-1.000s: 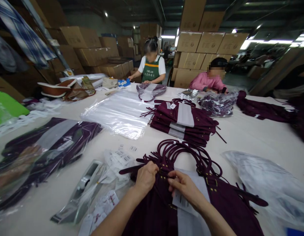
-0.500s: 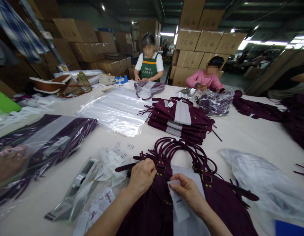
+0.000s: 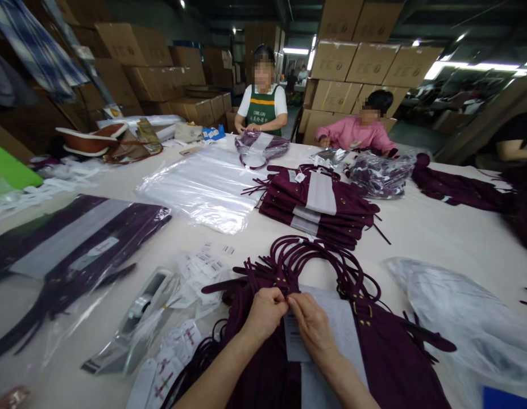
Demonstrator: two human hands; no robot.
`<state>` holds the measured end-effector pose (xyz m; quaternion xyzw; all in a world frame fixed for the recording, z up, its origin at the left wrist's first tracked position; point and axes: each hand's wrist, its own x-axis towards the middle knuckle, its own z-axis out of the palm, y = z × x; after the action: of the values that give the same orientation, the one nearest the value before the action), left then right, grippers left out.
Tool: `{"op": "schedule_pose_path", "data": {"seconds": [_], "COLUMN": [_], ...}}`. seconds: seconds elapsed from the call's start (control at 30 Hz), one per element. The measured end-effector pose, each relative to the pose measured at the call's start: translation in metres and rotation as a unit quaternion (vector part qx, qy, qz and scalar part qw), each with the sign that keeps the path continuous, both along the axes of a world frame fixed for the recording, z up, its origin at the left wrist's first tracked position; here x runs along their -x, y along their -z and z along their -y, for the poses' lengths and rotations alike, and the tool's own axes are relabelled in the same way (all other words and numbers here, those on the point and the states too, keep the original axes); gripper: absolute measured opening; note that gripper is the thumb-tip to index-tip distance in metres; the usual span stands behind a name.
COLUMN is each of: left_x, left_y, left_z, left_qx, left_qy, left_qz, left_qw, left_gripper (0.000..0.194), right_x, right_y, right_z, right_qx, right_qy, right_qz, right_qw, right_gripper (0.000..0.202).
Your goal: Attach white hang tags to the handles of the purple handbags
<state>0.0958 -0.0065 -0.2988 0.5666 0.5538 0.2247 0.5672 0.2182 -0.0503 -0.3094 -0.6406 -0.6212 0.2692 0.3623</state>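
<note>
A stack of dark purple bags [image 3: 386, 358] with looped handles lies right in front of me on the white table [image 3: 438, 233]. My left hand [image 3: 265, 312] and my right hand [image 3: 312, 326] meet fingertip to fingertip at the base of a handle. Both pinch at the top of a white paper tag [image 3: 293, 338] that lies on the top bag, over a white sheet [image 3: 344, 324]. Loose paper tags [image 3: 199, 272] and a tape dispenser [image 3: 135, 321] lie just left of my left hand.
A second stack of purple bags [image 3: 318, 207] sits mid-table, with clear plastic sleeves [image 3: 203, 190] to its left and bagged purple bags [image 3: 75, 244] nearer left. More plastic [image 3: 463, 318] lies at right. Two people work at the far edge. Cardboard boxes [image 3: 365, 62] are piled behind.
My right hand brought the white tag up from the bag's face to the handle base, and my left hand's fingers closed in to meet it.
</note>
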Motion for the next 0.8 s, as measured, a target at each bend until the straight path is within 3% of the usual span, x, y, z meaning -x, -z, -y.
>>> {"op": "schedule_pose_path", "data": {"seconds": [0.13, 0.27, 0.33, 0.43, 0.57, 0.8], "left_x": [-0.001, 0.001, 0.002, 0.004, 0.005, 0.008], "left_y": [-0.003, -0.007, -0.008, -0.009, -0.011, -0.007], "left_z": [-0.004, -0.009, -0.010, -0.010, -0.009, -0.009], "left_qx": [-0.021, -0.025, -0.019, 0.008, 0.063, 0.072], "left_qy": [0.022, 0.041, 0.039, 0.025, -0.003, -0.023], "left_qz": [-0.060, -0.082, -0.076, -0.055, 0.010, 0.060], "left_qw": [0.998, 0.995, 0.996, 0.998, 0.998, 0.995], "left_gripper": [0.016, 0.018, 0.017, 0.014, 0.014, 0.012], "right_x": [0.001, 0.000, -0.003, -0.010, -0.012, 0.000], "right_y": [0.000, -0.005, -0.008, -0.011, -0.011, -0.001], "right_z": [-0.002, -0.006, -0.006, -0.003, 0.005, 0.007], "right_qx": [-0.147, -0.189, -0.181, -0.136, -0.046, -0.113], "right_qy": [0.019, -0.017, -0.013, 0.055, 0.086, 0.033], "right_qz": [0.191, 0.272, 0.231, 0.095, -0.036, 0.006], "right_qw": [0.970, 0.943, 0.956, 0.984, 0.995, 0.993], "right_gripper": [0.024, 0.021, 0.021, 0.020, 0.015, 0.016]}}
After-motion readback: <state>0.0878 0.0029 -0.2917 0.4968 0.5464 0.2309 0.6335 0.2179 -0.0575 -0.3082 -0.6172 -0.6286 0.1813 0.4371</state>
